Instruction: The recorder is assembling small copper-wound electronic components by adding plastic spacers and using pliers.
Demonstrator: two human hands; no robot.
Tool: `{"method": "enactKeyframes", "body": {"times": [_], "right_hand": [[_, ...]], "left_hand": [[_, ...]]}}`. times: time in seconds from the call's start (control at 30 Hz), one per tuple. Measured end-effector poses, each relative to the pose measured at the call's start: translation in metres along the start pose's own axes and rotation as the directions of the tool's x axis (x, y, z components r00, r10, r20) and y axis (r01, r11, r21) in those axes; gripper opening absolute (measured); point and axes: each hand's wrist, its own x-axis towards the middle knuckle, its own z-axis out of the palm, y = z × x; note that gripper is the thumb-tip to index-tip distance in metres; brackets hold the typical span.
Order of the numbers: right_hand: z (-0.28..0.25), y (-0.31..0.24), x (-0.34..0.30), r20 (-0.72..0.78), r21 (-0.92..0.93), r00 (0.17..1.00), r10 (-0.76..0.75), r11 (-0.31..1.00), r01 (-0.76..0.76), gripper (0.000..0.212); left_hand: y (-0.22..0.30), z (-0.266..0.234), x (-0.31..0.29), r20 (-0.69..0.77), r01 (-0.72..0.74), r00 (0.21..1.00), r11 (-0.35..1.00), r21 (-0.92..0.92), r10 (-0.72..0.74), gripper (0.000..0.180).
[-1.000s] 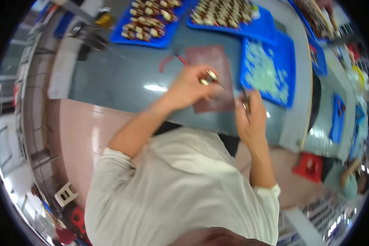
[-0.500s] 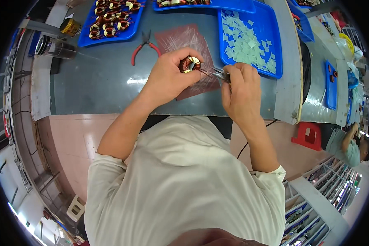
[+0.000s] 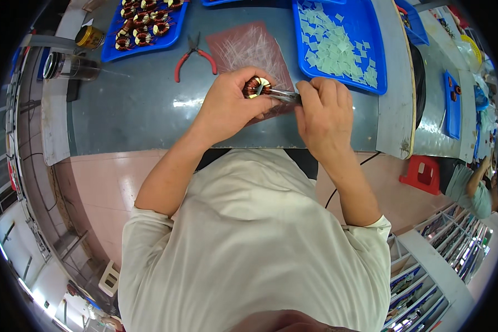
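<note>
Between the thumb and fingers of my left hand point(image 3: 231, 102) is a ring-shaped coil point(image 3: 253, 87) wound with copper-coloured wire, pale patches on its ring. My right hand point(image 3: 327, 110) is wrapped round a pair of pliers point(image 3: 285, 95), whose metal jaws reach left to the coil's right side by my left fingertips. My right fingers cover most of the handles. Whether the jaws are closed on a wire end is too small to tell. Below both hands lies a reddish-brown sheet point(image 3: 243, 47) strewn with thin clear strips.
Red-handled cutters point(image 3: 196, 58) lie left of the sheet. A blue tray point(image 3: 174, 41) of wound coils stands at the far left, another blue tray point(image 3: 379, 33) of pale green squares at the right. A clear jar point(image 3: 72, 66) and a yellow-brown jar point(image 3: 90, 37) stand left.
My right hand has brought the pliers left and slightly up, their jaws now against the coil's side. My left hand still grips the coil in nearly the same place. The view has shifted slightly.
</note>
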Motion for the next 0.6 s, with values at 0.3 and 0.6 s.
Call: {"method": "enactKeyframes", "body": {"times": [0.3,0.6], "right_hand": [[0.006,0.001,-0.01,-0.014,-0.028,1.0,0.003,1.0,-0.004,0.031],[-0.011,0.029,0.007,0.196,0.197,0.981,0.002,0.979,-0.041,0.022]], "left_hand": [[-0.001,0.004,-0.003,0.032,0.048,0.998,0.998,-0.03,-0.047,0.02],[-0.01,0.012,-0.011,0.115,-0.33,0.944,0.863,0.384,0.309,0.024]]}}
